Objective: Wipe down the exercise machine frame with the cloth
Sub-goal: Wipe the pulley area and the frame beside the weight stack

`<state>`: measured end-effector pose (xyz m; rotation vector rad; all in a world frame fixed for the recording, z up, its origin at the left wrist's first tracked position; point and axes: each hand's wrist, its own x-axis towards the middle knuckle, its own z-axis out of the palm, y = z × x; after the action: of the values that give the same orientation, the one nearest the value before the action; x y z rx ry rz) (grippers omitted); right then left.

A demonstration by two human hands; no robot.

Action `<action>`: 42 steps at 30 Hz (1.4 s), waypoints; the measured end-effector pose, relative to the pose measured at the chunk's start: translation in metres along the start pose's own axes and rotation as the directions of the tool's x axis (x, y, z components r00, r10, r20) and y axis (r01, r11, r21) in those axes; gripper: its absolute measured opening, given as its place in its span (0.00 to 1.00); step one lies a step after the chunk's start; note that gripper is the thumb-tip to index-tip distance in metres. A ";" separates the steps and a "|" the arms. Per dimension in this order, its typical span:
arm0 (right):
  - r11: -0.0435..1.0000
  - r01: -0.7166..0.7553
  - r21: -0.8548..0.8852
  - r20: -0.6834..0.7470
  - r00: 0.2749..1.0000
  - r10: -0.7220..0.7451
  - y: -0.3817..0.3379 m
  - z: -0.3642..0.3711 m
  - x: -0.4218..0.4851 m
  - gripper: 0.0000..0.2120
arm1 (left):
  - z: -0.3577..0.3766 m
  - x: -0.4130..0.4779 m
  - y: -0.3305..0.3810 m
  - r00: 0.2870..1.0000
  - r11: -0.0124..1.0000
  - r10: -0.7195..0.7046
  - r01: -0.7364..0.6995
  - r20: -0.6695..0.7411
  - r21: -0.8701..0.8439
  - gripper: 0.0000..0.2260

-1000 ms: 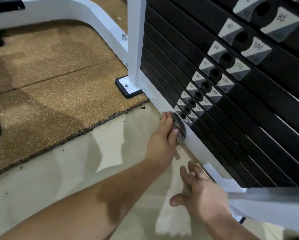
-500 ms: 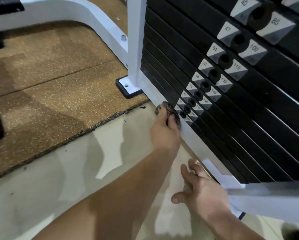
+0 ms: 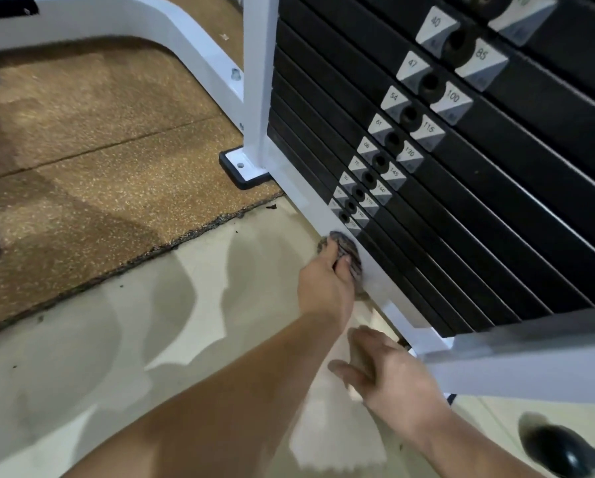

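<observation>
A bunched grey striped cloth (image 3: 350,250) sits against the white bottom rail (image 3: 301,189) of the machine frame, just below the lowest weight labels. My left hand (image 3: 325,282) reaches in from the lower left and grips the cloth, pressing it onto the rail. My right hand (image 3: 390,379) lies nearer to me on the pale floor beside the rail, fingers spread and holding nothing. The rail runs up to a white upright post (image 3: 259,81).
A black weight stack (image 3: 478,215) with numbered labels fills the right side above the rail. A white bar (image 3: 530,363) crosses close in front at right, with a black knob (image 3: 561,450) below it. The post's foot plate (image 3: 242,167) stands on a brown rubber mat (image 3: 99,160).
My left hand slid the cloth along the rail away from me, then back toward me. My right hand stayed on the floor.
</observation>
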<state>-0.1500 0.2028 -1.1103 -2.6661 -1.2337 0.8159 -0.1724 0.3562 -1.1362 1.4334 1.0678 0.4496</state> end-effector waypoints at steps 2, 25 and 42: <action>0.997 0.049 0.056 -0.217 0.976 -0.036 0.018 0.005 -0.028 0.16 | 0.010 -0.020 0.002 0.999 1.000 0.000 0.000 0.050 -0.001 0.19; 0.884 -0.376 0.277 -0.095 0.905 0.415 0.090 0.001 -0.092 0.15 | 0.038 -0.123 -0.044 0.817 0.741 0.465 -0.570 0.341 0.356 0.09; 0.908 -0.411 0.077 0.063 0.911 0.407 0.120 0.000 -0.094 0.45 | 0.033 -0.105 -0.057 0.680 0.433 0.473 -0.733 0.560 0.525 0.09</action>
<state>-0.1181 0.0537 -1.1055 -2.8857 -0.6238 0.9578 -0.2183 0.2437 -1.1623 2.5633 0.3582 0.2640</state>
